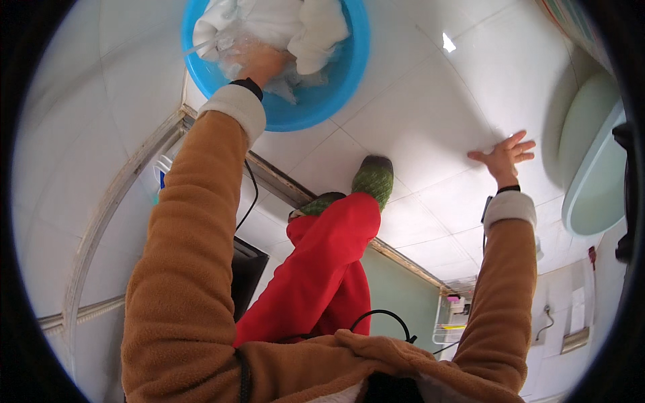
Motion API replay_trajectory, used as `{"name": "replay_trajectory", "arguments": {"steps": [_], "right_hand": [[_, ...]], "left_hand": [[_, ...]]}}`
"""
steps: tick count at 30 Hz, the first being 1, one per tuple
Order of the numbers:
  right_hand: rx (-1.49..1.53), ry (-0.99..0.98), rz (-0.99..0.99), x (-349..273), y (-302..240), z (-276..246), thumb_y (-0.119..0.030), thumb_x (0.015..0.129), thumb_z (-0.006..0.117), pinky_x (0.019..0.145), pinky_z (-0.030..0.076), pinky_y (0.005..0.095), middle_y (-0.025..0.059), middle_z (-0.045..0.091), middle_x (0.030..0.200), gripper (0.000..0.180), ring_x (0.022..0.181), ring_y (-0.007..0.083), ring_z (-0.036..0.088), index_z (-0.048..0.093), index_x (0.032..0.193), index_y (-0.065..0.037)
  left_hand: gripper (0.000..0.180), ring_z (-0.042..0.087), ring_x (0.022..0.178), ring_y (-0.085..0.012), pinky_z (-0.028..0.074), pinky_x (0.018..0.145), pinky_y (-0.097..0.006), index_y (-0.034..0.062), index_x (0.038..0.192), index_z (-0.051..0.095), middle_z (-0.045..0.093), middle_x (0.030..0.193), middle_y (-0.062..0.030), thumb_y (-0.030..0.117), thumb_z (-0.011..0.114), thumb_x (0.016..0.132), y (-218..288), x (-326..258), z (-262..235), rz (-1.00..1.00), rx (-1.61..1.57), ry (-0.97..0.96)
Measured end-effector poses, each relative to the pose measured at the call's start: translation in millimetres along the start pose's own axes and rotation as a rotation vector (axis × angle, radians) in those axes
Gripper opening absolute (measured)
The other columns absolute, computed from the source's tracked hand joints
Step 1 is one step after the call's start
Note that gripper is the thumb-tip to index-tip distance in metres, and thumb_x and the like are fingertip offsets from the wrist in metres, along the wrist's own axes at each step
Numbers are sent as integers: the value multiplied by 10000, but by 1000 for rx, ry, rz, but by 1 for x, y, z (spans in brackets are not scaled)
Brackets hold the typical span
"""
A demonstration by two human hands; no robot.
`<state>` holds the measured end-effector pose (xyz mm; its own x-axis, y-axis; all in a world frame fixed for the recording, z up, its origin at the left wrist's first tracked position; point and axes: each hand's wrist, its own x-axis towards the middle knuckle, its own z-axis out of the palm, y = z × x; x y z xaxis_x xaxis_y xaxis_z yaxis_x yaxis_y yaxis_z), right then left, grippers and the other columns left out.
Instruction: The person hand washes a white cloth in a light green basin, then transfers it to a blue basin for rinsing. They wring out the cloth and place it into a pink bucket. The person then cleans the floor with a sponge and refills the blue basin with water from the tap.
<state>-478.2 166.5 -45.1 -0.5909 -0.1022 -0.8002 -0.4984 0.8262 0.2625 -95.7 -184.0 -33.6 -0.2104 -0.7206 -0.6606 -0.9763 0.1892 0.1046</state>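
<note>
A round blue basin (366, 50) on the tiled floor holds water and a bulky white cloth (319, 37), which I cannot identify further. My left hand (264, 62) reaches into the basin against the cloth. A thin stream of water (199, 48) comes in from the left and splashes over it, so its fingers are hidden. Well off to the right, my right hand (504, 160) is held out over the tiles with its fingers spread and nothing in it.
A pale green tub (594, 171) stands at the right. My feet in green shoes (373, 180) are by a door track (279, 181) running across the floor. A black object (248, 275) lies beside my leg, and a small rack (451, 319) is at the lower right.
</note>
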Motion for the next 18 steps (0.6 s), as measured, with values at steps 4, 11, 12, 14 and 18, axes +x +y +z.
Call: {"name": "replay_trajectory", "arguments": {"steps": [4,11,12,14,18], "right_hand": [[49,56,-29,1,6,6,-454,543,936,1033,150,764,323,-284,1497,1555,1396,502,-241,-246,1478,-70],[62,5,-9,5,10,3,-431,538,944,1030,144,767,283,-327,1495,1577,1403,458,-270,-294,1468,-133],[60,25,-4,5,9,2,-414,527,952,1034,145,764,266,-325,1504,1584,1409,444,-267,-291,1470,-143],[77,35,44,3,6,1,-388,498,967,1051,140,752,227,-319,1523,1603,1424,413,-257,-282,1478,-166],[156,70,41,-7,6,0,-254,470,985,1085,196,698,191,-311,1538,1615,1447,383,-216,-268,1485,-176]], "left_hand": [[844,497,1217,-339,380,1029,-439,56,1384,426,509,1343,-182,426,779,714,17,-12,-15,83,-68,77],[968,455,1249,-354,341,1065,-458,48,1428,345,463,1372,-191,428,816,672,40,-30,-34,185,-191,182],[987,449,1254,-357,335,1070,-461,46,1434,334,456,1376,-193,429,821,666,40,-32,-35,205,-205,200],[1023,437,1263,-361,324,1080,-467,44,1446,311,443,1384,-195,429,832,654,36,-33,-37,243,-218,220],[1351,329,1336,-394,272,1128,-476,28,1501,72,284,1475,-227,484,888,526,17,-29,-39,318,-183,233]]}}
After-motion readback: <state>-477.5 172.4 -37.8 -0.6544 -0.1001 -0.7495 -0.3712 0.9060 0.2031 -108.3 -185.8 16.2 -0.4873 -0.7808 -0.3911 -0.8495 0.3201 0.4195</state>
